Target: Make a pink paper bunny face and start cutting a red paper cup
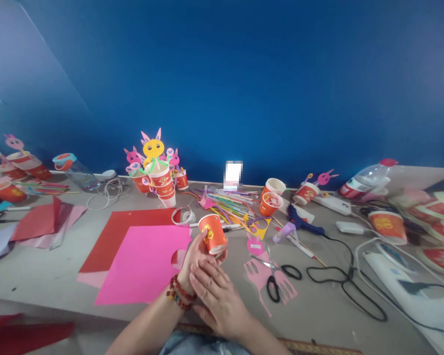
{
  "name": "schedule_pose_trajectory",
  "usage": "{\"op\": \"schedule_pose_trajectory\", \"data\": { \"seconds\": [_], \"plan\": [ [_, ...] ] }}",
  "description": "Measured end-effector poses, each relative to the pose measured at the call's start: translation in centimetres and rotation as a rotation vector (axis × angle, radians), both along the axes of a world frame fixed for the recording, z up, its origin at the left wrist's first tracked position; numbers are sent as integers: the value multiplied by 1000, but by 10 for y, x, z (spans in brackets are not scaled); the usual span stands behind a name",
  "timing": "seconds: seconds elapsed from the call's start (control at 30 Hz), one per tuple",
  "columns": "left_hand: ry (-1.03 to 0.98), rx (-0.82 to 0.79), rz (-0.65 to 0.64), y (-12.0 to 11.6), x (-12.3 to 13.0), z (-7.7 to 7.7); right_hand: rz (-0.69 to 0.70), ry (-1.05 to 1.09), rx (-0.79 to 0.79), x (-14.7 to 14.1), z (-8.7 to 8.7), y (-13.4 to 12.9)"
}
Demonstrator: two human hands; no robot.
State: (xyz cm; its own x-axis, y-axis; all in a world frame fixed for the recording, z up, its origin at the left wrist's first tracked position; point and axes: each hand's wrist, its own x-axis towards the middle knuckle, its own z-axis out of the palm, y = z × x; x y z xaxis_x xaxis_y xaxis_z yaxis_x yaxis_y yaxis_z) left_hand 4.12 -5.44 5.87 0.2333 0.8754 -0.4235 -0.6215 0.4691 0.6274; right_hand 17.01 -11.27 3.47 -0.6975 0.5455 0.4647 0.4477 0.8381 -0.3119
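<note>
My left hand (195,259), with a red beaded bracelet (180,293) at its wrist, is closed around an orange-red paper cup (212,234). The cup tilts on its side, and yellow lettering shows on its wall. Across the left palm and lower fingers lies my right hand (220,298), its fingers stretched out and holding nothing that I can see. To the right of the hands, black-handled scissors (273,288) rest open on cut pink paper (257,271). A pink rabbit-shaped cutout (255,245) sits just above them.
Pink sheets (140,266) and red sheets (111,236) cover the left. Behind lie pipe cleaners (233,204) and a tape roll (183,216). Decorated cups (161,185) stand at back left. A glue gun (303,224) trails its cable at right, near a bottle (368,180) and power strip (407,286).
</note>
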Motion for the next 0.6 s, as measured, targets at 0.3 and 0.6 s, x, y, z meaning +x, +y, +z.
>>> {"op": "schedule_pose_trajectory", "data": {
  "seconds": [0.3, 0.6],
  "plan": [
    [-499, -3, 227, 14, -16, 11, -191, 119, -93, 24, 1, 0],
    [-432, 129, 211, -8, -14, -1, -506, 365, -365, 42, 2, 19]
  ]
}}
